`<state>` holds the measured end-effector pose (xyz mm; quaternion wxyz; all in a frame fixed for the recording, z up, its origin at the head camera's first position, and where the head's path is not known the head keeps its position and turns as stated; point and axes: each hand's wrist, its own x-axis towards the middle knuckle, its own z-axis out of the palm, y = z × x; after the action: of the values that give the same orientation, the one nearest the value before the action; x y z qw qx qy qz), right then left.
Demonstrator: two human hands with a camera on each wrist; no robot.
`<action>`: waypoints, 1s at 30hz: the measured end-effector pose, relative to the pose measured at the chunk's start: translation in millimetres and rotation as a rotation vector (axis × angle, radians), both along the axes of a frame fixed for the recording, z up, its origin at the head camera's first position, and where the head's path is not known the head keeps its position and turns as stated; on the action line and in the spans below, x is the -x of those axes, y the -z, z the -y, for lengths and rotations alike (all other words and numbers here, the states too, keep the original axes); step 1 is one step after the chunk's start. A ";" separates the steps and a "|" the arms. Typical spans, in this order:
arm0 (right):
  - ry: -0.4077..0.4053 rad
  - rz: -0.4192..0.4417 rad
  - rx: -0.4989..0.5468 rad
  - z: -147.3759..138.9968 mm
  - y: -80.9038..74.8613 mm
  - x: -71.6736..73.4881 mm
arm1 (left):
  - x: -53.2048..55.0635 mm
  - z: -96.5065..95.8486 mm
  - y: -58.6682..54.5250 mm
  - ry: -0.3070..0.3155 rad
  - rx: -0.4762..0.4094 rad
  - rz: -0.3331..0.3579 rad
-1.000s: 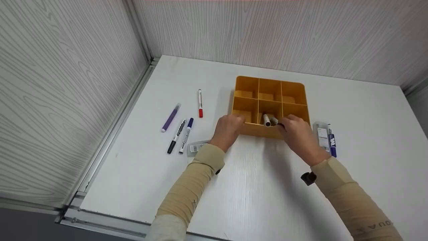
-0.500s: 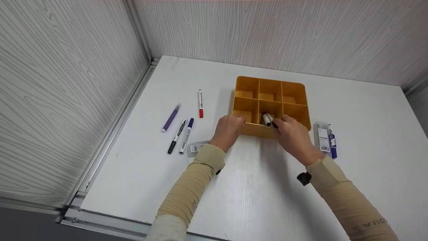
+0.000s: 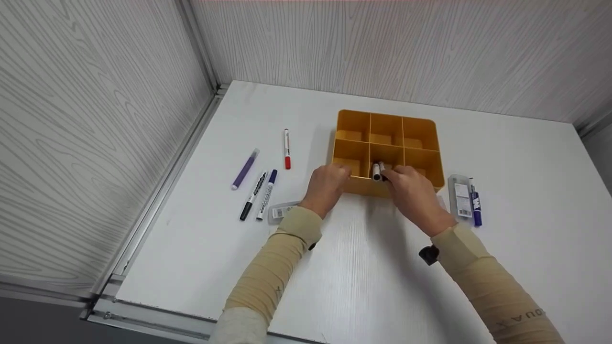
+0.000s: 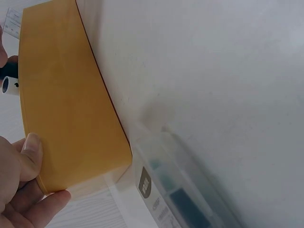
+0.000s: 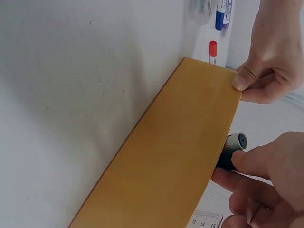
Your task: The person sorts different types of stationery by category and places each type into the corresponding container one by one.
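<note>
A yellow six-compartment organizer box (image 3: pixel 368 186) stands toward the back of the table. My left hand (image 3: pixel 327 186) grips its front rim near the left corner, thumb outside the wall and fingers behind it, as the left wrist view shows. Two markers stand leaning in the front middle compartment. One is a white marker (image 3: pixel 376 172) with a dark end, apart from my fingers. My right hand (image 3: pixel 413 196) pinches the other, a marker with a black end (image 5: pixel 227 159), between thumb and index finger right at the rim. Its lower part is hidden by the box wall.
Left of the box lie a red-capped marker (image 3: pixel 287 149), a purple marker (image 3: pixel 245 169), a black-capped marker (image 3: pixel 253 196) and a blue-capped marker (image 3: pixel 267 195). A clear plastic case (image 3: pixel 282 211) lies by my left wrist. At right are another case (image 3: pixel 461 198) and a blue marker (image 3: pixel 476 208).
My right hand has moved left along the front rim, bringing the black-ended marker up beside the white one, which now stands more upright. My left hand has stayed on the rim.
</note>
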<state>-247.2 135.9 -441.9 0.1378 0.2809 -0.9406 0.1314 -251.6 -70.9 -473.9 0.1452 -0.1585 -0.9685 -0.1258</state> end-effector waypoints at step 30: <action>-0.027 0.025 0.124 -11.7 -3.9 -2.3 | -0.5 -0.4 1.0 0.008 -0.009 -0.028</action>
<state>-244.9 147.6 -438.0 0.1414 0.2829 -0.9285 0.1946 -251.0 -70.5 -474.9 0.1587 -0.1636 -0.9652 -0.1285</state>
